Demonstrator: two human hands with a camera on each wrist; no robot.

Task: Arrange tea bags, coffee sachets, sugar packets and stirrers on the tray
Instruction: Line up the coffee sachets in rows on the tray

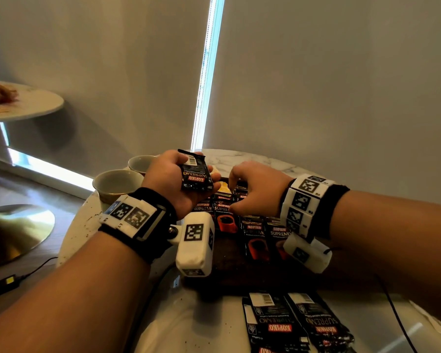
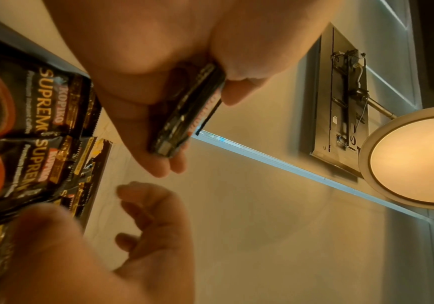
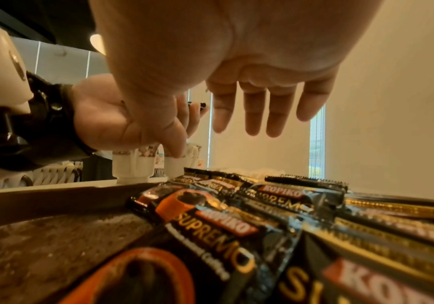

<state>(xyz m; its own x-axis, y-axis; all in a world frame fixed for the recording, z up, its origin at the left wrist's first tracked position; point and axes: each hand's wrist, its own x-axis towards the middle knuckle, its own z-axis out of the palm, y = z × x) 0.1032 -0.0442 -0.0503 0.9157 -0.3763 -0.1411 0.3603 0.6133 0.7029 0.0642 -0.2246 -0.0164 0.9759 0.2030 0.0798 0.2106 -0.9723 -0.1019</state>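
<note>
Black coffee sachets [image 1: 255, 233] lie in rows on brown tray [image 1: 227, 266]. Above tray's far edge our left hand [image 1: 173, 182] grips few sachets [image 1: 196, 174]. Our right hand [image 1: 257, 189] hovers over tray, grip relaxed, holding nothing. Two cups [image 1: 117, 184] left of tray on marble bench [image 1: 239, 156].

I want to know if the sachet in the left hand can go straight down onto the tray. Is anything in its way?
Partly. The left hand grips a coffee sachet above the tray. Right under it lie rows of sachets, and the right hand hovers open over them. The tray's near left part shows bare.
</note>
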